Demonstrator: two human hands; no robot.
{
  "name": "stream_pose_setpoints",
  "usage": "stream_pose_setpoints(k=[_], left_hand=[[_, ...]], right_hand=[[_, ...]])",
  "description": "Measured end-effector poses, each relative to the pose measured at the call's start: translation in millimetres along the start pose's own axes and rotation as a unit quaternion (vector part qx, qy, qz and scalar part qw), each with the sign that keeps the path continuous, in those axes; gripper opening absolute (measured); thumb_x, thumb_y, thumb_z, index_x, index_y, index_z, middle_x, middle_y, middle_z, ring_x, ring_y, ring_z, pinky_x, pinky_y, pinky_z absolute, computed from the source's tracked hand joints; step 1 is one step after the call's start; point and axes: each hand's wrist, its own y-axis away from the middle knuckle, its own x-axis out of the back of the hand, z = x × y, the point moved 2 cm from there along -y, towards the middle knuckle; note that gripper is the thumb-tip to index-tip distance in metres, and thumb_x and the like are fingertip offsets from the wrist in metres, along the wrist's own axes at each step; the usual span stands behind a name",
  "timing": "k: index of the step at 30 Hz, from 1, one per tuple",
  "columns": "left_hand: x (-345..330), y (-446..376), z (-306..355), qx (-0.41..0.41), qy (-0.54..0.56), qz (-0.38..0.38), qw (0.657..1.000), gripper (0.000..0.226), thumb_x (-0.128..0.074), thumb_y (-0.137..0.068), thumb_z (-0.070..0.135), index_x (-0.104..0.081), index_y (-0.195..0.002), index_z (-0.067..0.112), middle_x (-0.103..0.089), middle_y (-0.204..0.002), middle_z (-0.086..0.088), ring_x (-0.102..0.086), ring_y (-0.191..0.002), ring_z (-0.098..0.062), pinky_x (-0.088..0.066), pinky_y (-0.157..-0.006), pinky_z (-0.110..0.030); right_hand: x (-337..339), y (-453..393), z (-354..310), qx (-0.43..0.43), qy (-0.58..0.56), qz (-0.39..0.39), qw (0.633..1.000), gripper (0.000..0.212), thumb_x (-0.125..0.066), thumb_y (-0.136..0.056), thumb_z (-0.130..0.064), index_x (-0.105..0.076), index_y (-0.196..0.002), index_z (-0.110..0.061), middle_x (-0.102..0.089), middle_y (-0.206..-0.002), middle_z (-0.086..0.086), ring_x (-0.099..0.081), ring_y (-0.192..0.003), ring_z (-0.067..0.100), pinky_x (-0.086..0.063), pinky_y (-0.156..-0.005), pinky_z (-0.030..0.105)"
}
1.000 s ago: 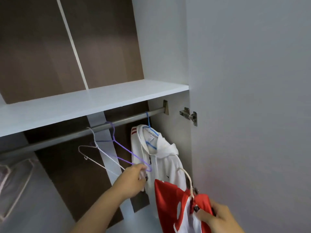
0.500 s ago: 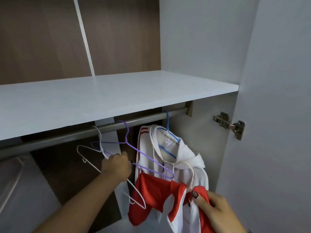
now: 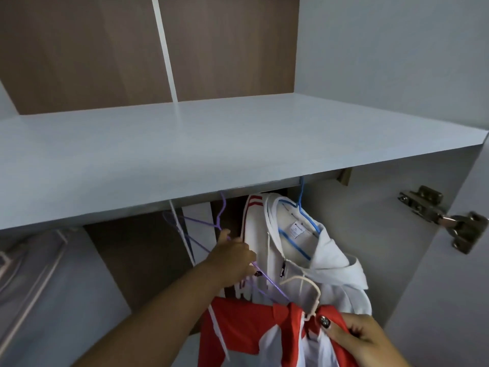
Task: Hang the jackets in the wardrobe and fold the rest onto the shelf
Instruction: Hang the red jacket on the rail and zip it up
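A white hooded jacket [image 3: 325, 258] with red stripes hangs on a blue hanger [image 3: 301, 207] from the rail [image 3: 264, 187] under the shelf [image 3: 185, 144]. My left hand [image 3: 232, 258] grips an empty purple wire hanger [image 3: 201, 223] that hooks over the rail, just left of the white jacket. A white wire hanger [image 3: 182, 234] hangs behind it. Low at the right, my right hand [image 3: 362, 337] holds a red and white jacket [image 3: 246, 329] at its collar, on a cream hanger [image 3: 307, 284] whose hook points up.
The wardrobe's grey side wall and open door stand at the right, with a metal hinge [image 3: 444, 218]. A brown back panel [image 3: 105, 49] rises above the shelf. Clear plastic garment covers [image 3: 29, 271] hang at the lower left.
The view has moved closer and higher, so the shelf now hides most of the rail. My left hand slid right along the purple hanger toward the white jacket. The red jacket rose slightly.
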Motion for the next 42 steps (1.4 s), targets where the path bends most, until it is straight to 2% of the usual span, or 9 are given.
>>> stream_pose_setpoints(k=[4,9,13,17,20,25,32,38,42], left_hand=[[-13,9,-26,0.017,-0.009,-0.030,0.999,0.034,-0.052,-0.093,0.042,-0.069,-0.115,0.021,-0.065,-0.111,-0.001,-0.049,-0.112,-0.018,-0.005,-0.109,-0.042],[-21,34,-66,0.065,-0.025,-0.067,0.995,0.038,-0.044,-0.096,0.051,-0.065,-0.118,0.028,-0.065,-0.118,0.007,-0.053,-0.112,-0.016,-0.018,-0.101,-0.038],[-23,55,-80,0.101,-0.018,-0.067,0.993,0.039,-0.043,-0.093,0.058,-0.067,-0.113,0.033,-0.066,-0.114,0.014,-0.056,-0.107,-0.011,-0.021,-0.090,-0.036],[-17,74,-84,0.122,-0.029,-0.076,0.989,0.064,-0.035,-0.079,0.079,-0.069,-0.105,0.031,-0.063,-0.096,0.016,-0.056,-0.099,-0.009,-0.022,-0.087,-0.034],[-15,89,-88,0.156,0.015,-0.037,0.987,0.088,-0.011,-0.055,0.090,-0.068,-0.085,0.029,-0.054,-0.077,0.015,-0.049,-0.080,-0.008,-0.020,-0.079,-0.032],[-18,114,-90,0.184,0.061,-0.015,0.981,0.046,-0.040,-0.086,0.071,-0.060,-0.076,0.031,-0.047,-0.067,0.013,-0.047,-0.084,-0.009,-0.017,-0.082,-0.031],[-26,135,-89,0.221,0.044,-0.017,0.974,0.037,-0.042,-0.092,0.064,-0.055,-0.078,0.032,-0.052,-0.092,0.012,-0.045,-0.113,-0.011,-0.012,-0.107,-0.043],[-43,162,-99,0.203,0.045,0.022,0.978,0.027,-0.045,-0.095,0.052,-0.054,-0.082,0.030,-0.057,-0.113,0.015,-0.028,-0.139,-0.006,-0.007,-0.102,-0.041],[-61,177,-105,0.202,0.040,0.055,0.977,0.024,-0.046,-0.096,0.041,-0.065,-0.091,0.028,-0.060,-0.108,0.018,-0.030,-0.140,-0.004,-0.010,-0.105,-0.044]], right_hand=[[16,-1,-1,-0.012,-0.043,0.023,0.999,0.017,-0.070,-0.079,-0.018,-0.078,-0.068,-0.007,-0.065,-0.060,0.001,-0.051,-0.061,0.001,-0.042,-0.059,0.013],[19,-8,-2,0.003,-0.039,0.019,0.999,0.021,-0.070,-0.077,-0.027,-0.079,-0.071,-0.008,-0.074,-0.078,0.009,-0.058,-0.073,0.002,-0.048,-0.070,0.016],[17,-21,-13,0.047,-0.002,0.030,0.998,0.064,-0.072,-0.066,-0.064,-0.074,-0.069,-0.001,-0.071,-0.073,0.018,-0.058,-0.070,0.007,-0.048,-0.069,0.021],[12,-32,-39,0.055,0.001,0.008,0.998,0.028,-0.065,-0.089,-0.019,-0.077,-0.066,-0.010,-0.075,-0.074,0.007,-0.063,-0.067,0.002,-0.048,-0.065,0.014],[13,-35,-55,0.068,0.012,-0.001,0.998,0.037,-0.059,-0.091,-0.008,-0.077,-0.059,-0.015,-0.074,-0.070,0.002,-0.064,-0.061,-0.003,-0.045,-0.060,0.009],[10,-22,-57,0.070,-0.011,-0.003,0.997,0.038,-0.058,-0.090,-0.005,-0.076,-0.058,-0.012,-0.073,-0.068,0.006,-0.064,-0.059,0.000,-0.046,-0.058,0.010],[15,5,-44,0.040,0.001,0.005,0.999,0.029,-0.062,-0.089,-0.010,-0.076,-0.065,-0.002,-0.074,-0.075,0.015,-0.069,-0.067,0.015,-0.052,-0.064,0.020],[11,27,-11,0.000,0.026,0.011,1.000,0.035,-0.076,-0.076,-0.032,-0.075,-0.070,0.003,-0.071,-0.079,0.024,-0.064,-0.070,0.018,-0.051,-0.071,0.027],[13,29,0,-0.003,0.026,0.072,0.997,0.039,-0.071,-0.082,-0.026,-0.069,-0.069,0.010,-0.069,-0.072,0.026,-0.053,-0.066,0.015,-0.044,-0.065,0.030]])
